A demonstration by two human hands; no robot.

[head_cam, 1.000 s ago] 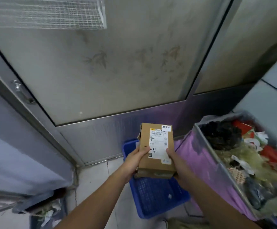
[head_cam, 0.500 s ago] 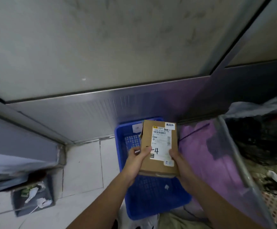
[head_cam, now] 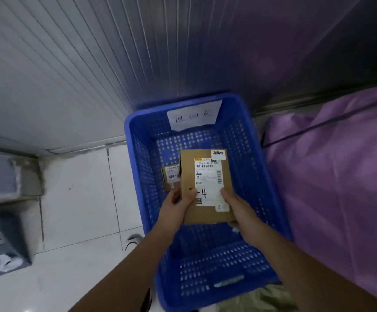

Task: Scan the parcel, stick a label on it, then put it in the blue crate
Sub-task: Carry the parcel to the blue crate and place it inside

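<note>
I hold a brown cardboard parcel [head_cam: 188, 176] flat over the inside of the blue crate [head_cam: 257, 167]. A white shipping label with a barcode and a handwritten "4" covers its top, and a small white sticker sits at its far right corner. My left hand [head_cam: 175, 208] grips the parcel's near left edge, thumb on top. My right hand [head_cam: 237, 209] grips the near right edge. A smaller brown parcel [head_cam: 170, 176] lies in the crate, partly hidden behind the one I hold.
The perforated crate stands on a white tiled floor [head_cam: 79, 199] against a ribbed metal wall [head_cam: 93, 64], with a white paper note [head_cam: 193, 115] on its far rim. A purple sack [head_cam: 340, 176] presses against its right side. A grey bin [head_cam: 0, 244] stands at the left.
My view has tilted down and closer. Both hands have lowered the parcel from in front of the wall to just over the crate's inside. The smaller parcel in the crate has come into sight.
</note>
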